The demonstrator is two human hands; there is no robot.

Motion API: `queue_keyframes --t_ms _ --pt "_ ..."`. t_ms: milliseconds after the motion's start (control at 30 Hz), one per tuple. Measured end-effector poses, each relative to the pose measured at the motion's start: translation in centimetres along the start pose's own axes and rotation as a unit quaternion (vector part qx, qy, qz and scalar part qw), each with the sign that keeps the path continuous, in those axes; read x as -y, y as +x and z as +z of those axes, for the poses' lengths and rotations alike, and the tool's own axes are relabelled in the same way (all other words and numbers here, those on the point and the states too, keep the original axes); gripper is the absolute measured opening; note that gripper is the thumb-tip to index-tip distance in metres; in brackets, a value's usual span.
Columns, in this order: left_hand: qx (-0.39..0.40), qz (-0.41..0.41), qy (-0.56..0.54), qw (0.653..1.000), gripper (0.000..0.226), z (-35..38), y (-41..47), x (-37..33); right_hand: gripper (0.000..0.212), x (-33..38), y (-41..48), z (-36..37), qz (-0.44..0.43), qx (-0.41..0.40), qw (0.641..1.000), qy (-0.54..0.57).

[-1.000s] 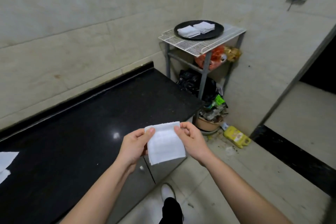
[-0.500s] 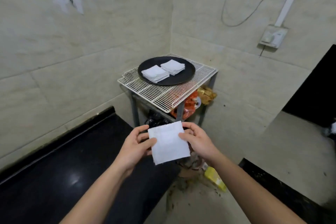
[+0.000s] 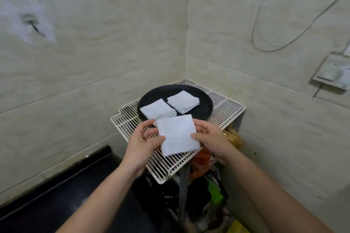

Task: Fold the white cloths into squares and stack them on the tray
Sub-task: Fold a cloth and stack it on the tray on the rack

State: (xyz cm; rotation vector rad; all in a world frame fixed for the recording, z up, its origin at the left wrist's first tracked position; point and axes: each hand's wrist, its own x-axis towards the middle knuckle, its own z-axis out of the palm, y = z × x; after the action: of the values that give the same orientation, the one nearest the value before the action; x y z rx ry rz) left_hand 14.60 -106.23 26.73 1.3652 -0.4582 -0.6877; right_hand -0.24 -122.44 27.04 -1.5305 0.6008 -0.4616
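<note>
Left grip [image 3: 144, 143]: from my remote feed, a bare human hand with a thumb and four uncovered fingers.
Right grip [image 3: 212, 138]: bare in the same way, with knuckle creases just visible; the nails are too blurred for me to read.
Left forearm [image 3: 98, 195]: bare from the wrist to the lower edge of my view.
Right forearm [image 3: 265, 191]: bare as well, looking broader near the lens.
Clothing: I cannot tell, since only hands and forearms show.
</note>
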Motion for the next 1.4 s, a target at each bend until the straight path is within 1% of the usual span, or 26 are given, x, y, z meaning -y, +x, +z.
queue_keyframes --t_ms 100,167,267,400,467,567,667,767,900,1000,1133,1300,1400 --pt "-0.063 -0.009 0.001 0.998 0.055 2.7 4.4 -0.2 0.049 0.4 6.1 -2.9 0.020 0.027 0.999 -0.004" --pt "-0.103 -0.015 0.005 0.995 0.053 4.4 6.9 -0.5 0.050 0.5 10.0 -4.4 0.044 0.058 0.997 0.004" --pt "-0.152 -0.018 0.009 0.988 0.049 5.1 10.0 -0.8 0.051 1.1 14.4 -5.0 0.064 0.100 0.993 0.018" --pt "-0.218 -0.026 -0.007 0.976 0.054 4.7 13.8 -1.1 0.052 1.5 19.9 -3.9 0.062 0.147 0.987 -0.019" --pt "-0.242 -0.027 0.006 0.970 0.058 4.1 15.2 -0.9 0.054 1.5 21.9 -2.8 0.062 0.162 0.984 -0.033" --pt "-0.270 -0.023 0.027 0.962 0.050 3.3 16.4 -0.7 0.056 1.6 24.3 -1.3 0.055 0.181 0.980 -0.058" --pt "-0.296 -0.021 0.041 0.954 0.037 3.0 16.9 0.1 0.060 1.2 26.2 0.1 0.050 0.192 0.976 -0.084" --pt "-0.299 -0.024 0.059 0.952 0.036 2.3 16.9 1.4 0.061 0.5 26.6 1.0 0.055 0.194 0.973 -0.113" --pt "-0.275 -0.019 0.097 0.956 0.047 2.2 16.5 2.2 0.057 0.0 26.3 0.8 0.045 0.199 0.966 -0.158" --pt "-0.254 -0.005 0.113 0.960 0.045 2.3 16.3 2.5 0.053 -0.3 26.0 0.4 0.025 0.192 0.963 -0.190" --pt "-0.270 -0.001 0.127 0.954 0.044 2.2 16.5 2.9 0.052 -0.6 25.7 0.2 0.014 0.172 0.963 -0.205" --pt "-0.271 0.036 0.143 0.951 0.039 2.4 17.2 2.5 0.052 -0.8 25.8 0.3 0.004 0.164 0.963 -0.216" --pt "-0.268 0.024 0.174 0.947 0.035 1.8 17.1 3.4 0.051 -1.0 25.7 0.3 -0.003 0.167 0.960 -0.226"
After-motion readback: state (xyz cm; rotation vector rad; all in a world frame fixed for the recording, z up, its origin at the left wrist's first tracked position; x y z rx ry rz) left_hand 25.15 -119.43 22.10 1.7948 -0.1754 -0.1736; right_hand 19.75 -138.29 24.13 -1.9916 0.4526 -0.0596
